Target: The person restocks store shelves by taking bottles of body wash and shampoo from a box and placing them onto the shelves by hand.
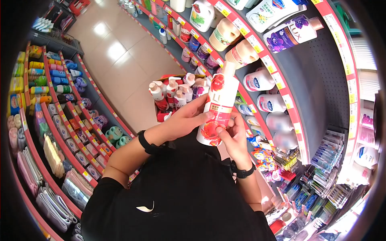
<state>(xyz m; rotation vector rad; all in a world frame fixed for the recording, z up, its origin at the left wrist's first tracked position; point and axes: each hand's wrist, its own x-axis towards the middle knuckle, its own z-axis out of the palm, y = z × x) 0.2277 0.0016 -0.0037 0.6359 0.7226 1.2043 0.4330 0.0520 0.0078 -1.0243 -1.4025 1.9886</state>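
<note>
A white pump bottle with red flower prints (219,105) is held tilted in front of my chest, its pump end pointing up toward the shelves. My left hand (184,121) grips its left side, thumb across the label. Around the lower right part of the same bottle, my right hand (235,140) is closed, its thumb near the red flower at the base. Behind my left hand, a red-edged box (157,109) holds several pump bottles (171,90), mostly white and red.
Shelves with red price rails (277,76) on the right carry bottles, including a purple-and-white one (291,34). Left shelves (66,116) hold towels and packaged goods. A tiled floor (116,52) runs between them. Toothbrush packs (327,160) hang at the lower right.
</note>
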